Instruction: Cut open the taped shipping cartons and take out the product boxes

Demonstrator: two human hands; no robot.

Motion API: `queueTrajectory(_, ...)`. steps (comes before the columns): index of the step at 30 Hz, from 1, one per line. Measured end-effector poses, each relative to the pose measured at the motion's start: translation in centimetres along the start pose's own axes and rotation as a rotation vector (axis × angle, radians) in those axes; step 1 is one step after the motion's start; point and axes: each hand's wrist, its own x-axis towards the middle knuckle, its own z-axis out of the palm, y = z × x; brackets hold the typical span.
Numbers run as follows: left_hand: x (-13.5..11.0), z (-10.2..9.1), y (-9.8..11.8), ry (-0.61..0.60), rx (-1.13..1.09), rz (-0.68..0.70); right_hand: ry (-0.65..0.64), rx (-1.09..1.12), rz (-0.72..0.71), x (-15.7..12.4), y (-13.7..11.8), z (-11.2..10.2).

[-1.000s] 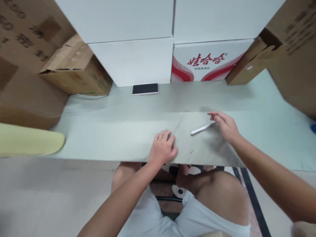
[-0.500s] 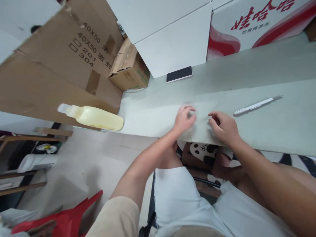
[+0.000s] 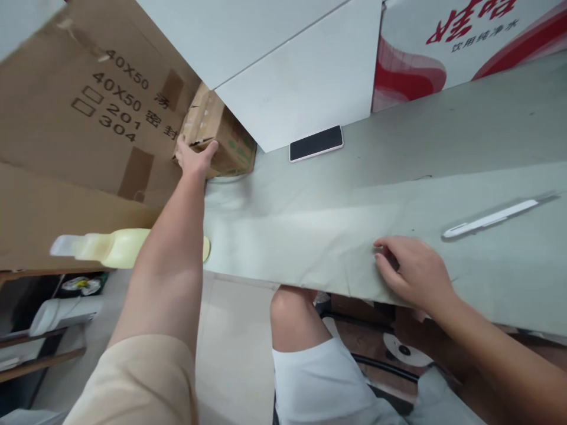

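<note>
My left hand (image 3: 194, 158) reaches to the small cardboard box (image 3: 228, 141) at the back left. Its thumb lies on the front of the box and its fingers go round the left side, so it grips the near end. My right hand (image 3: 414, 268) rests near the table's front edge with its fingers loosely curled. A gap shows between thumb and forefinger, and nothing is in it. To its right lies a white utility knife (image 3: 491, 218) with its blade out. My left forearm partly covers a pale yellow bottle (image 3: 126, 247).
A big brown carton (image 3: 48, 118) stands at the left, beside the small box. White boxes (image 3: 305, 82) line the back, one with red print (image 3: 407, 74). A phone (image 3: 316, 143) lies before them on the grey-green tabletop (image 3: 283, 230).
My left hand has moved from the middle of the table, left and back, to the small cardboard box. My right hand stays near the table's edge. The view has shifted.
</note>
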Motion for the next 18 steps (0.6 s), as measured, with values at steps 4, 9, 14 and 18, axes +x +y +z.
queueTrajectory(4,-0.4,2.4,1.3,-0.021,-0.183,0.052,-0.014,-0.057,-0.027,0.4,-0.2,-0.2)
queueTrajectory(9,-2.7,4.0,4.5,0.157,-0.172,0.002,-0.040,-0.071,-0.031,0.6,-0.3,-0.3)
queueTrajectory(14,-2.6,4.0,5.6,0.228,-0.138,-0.112,-0.020,-0.074,-0.038,0.5,-0.4,-0.1)
queueTrajectory(18,-4.4,2.8,5.0,0.288,-0.167,-0.218,-0.025,-0.049,0.013,0.4,-0.4,0.2)
